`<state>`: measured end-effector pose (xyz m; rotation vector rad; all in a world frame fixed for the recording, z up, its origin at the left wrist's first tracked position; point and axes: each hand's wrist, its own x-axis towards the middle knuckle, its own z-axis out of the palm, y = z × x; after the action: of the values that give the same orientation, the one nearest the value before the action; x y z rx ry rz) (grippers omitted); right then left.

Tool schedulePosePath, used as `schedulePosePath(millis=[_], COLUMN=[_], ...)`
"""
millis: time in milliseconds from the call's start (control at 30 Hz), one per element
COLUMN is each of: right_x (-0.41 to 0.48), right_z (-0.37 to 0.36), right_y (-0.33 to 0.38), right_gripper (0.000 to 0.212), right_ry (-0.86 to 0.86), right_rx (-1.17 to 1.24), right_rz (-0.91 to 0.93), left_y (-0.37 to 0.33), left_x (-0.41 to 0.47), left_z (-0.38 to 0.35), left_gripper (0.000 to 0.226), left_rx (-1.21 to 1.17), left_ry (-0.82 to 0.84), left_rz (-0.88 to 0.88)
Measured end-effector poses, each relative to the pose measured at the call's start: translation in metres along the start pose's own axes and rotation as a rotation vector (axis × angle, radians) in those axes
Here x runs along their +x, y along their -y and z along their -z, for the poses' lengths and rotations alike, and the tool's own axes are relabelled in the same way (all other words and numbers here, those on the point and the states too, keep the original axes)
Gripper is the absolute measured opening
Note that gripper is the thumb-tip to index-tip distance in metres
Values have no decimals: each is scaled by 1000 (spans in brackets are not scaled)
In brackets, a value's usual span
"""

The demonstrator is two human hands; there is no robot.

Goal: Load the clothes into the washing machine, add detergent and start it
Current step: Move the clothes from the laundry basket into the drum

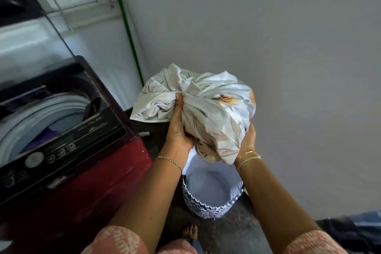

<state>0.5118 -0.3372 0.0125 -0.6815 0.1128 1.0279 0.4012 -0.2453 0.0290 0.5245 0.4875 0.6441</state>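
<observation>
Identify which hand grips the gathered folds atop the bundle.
The left hand, curled into the folds; the right hand cups the cloth bundle from its lower side.

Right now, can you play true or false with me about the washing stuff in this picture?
1. The left hand and right hand both hold the bundled floral sheet. True.
2. The washing machine has its lid shut. False: the lid stands open and the drum shows.
3. The bundled floral sheet is already in the drum. False: it is held up above the laundry basket.
4. The washing machine stands on the person's left. True.
5. The washing machine's body is blue. False: it is dark red.
</observation>
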Motion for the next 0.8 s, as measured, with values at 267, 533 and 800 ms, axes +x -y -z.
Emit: schedulePosePath(millis=[267,533,800], right_x=[-16,-14,-8], right_z=[-77,-160,-250], right_y=[-31,-116,-244], right_gripper=[47,62,62], right_ry=[131,305,395], right_rx=[-106,-146,-257], right_rz=[-89,-260,-430], left_y=[-63,-148,-252], left_x=[-37,-82,-127], left_z=[15,69,155], left_gripper=[58,56,60], left_rx=[-77,-160,-255], left_ry=[-71,-208,-309], left_rz=[-249,-406,-559])
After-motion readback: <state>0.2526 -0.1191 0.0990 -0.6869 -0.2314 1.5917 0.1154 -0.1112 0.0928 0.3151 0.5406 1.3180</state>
